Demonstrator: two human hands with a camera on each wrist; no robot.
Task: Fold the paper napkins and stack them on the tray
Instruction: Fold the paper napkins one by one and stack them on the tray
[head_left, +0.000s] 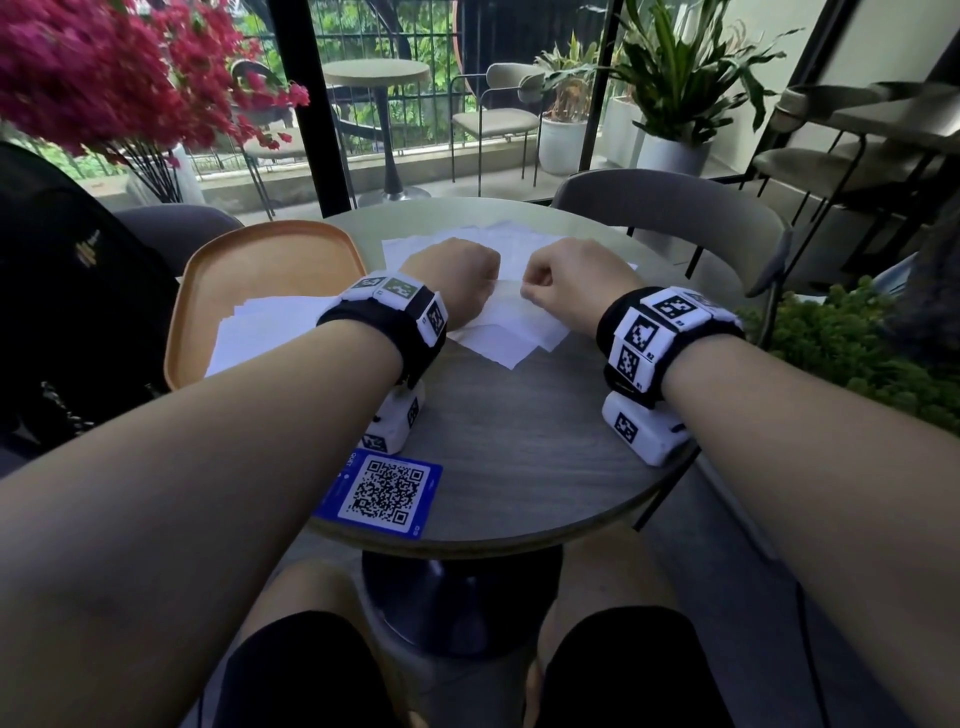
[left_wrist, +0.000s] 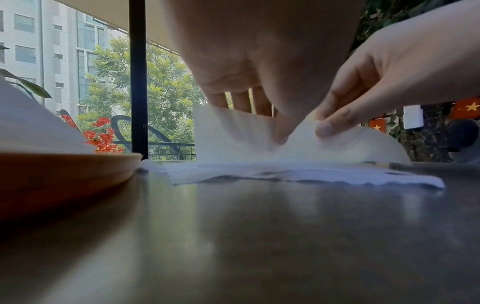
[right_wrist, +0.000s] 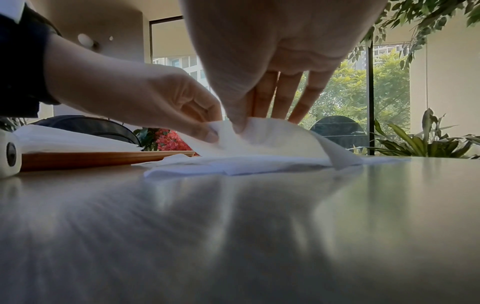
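Note:
Several white paper napkins (head_left: 511, 338) lie spread on the round grey table (head_left: 519, 441). My left hand (head_left: 457, 280) and right hand (head_left: 566, 283) meet over them, each pinching the near edge of the top napkin (left_wrist: 298, 142) and lifting it into an arch. In the right wrist view the raised napkin (right_wrist: 272, 137) curves up between my right hand (right_wrist: 241, 123) and left hand (right_wrist: 207, 131). To the left sits an orange wooden tray (head_left: 270, 254) holding a stack of folded napkins (head_left: 260, 332).
A blue QR-code card (head_left: 384, 493) lies at the table's near edge. A black bag (head_left: 67, 291) stands left of the tray. Grey chairs (head_left: 675, 208) stand behind the table, with pink flowers (head_left: 104, 67) and potted plants (head_left: 670, 93) beyond.

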